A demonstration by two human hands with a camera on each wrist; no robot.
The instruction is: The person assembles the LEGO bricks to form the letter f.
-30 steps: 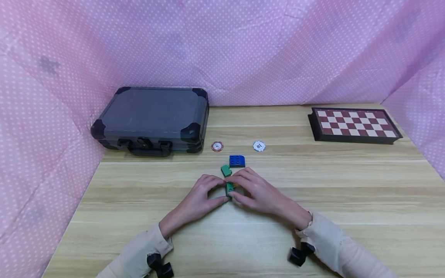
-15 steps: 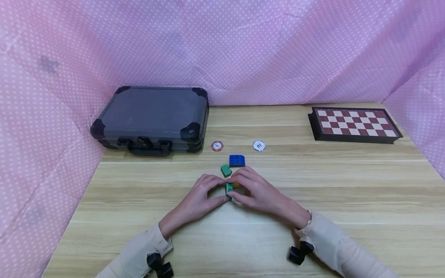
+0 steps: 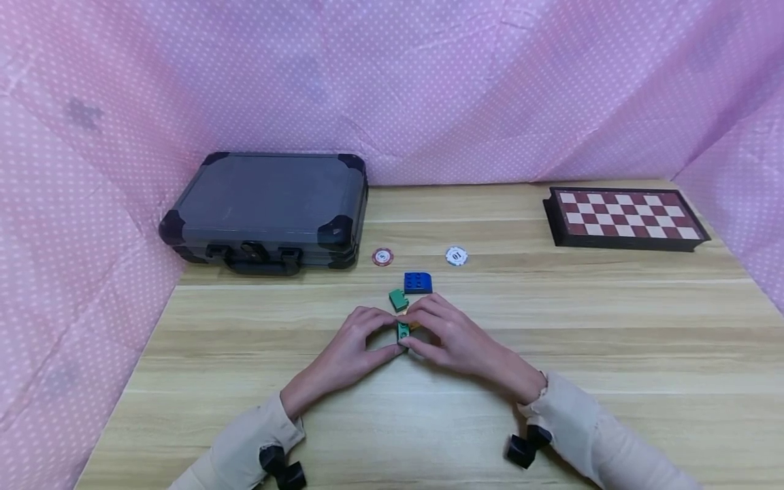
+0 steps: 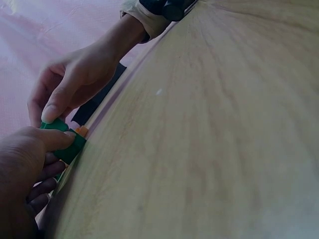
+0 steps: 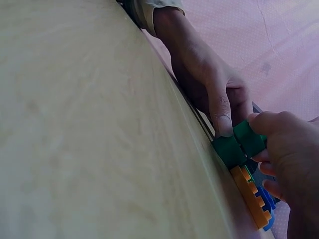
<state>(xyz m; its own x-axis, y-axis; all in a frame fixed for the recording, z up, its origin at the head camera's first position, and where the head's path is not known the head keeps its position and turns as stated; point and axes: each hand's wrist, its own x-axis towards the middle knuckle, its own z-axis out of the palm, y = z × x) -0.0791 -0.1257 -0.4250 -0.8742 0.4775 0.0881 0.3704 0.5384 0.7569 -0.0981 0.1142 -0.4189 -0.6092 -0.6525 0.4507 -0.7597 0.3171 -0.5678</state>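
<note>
I have both hands closed around a small green plastic building brick (image 3: 402, 331) at the middle of the light wooden bench (image 3: 612, 354). My left hand (image 3: 352, 344) pinches it between thumb and fingers from one side, and my right hand (image 3: 453, 337) pinches it from the other, thumbs nearly meeting. In the right wrist view the green brick sits against a flat orange studded brick (image 5: 251, 196), with a blue piece just beneath; how firmly they are joined I cannot tell.

The risk I see is misalignment. If I press while the studs are off line, the brick may tilt and skid out of my fingertips, since my hold is only on its small sides. Pushing unevenly, one hand harder than the other, could slide the whole stack along the smooth bench.

A second green brick (image 3: 398, 299) and a blue six-stud brick (image 3: 418, 283) lie just beyond my fingers; a sudden slip could knock them towards the red poker chip (image 3: 382, 257) and the white poker chip (image 3: 456, 256).
</note>
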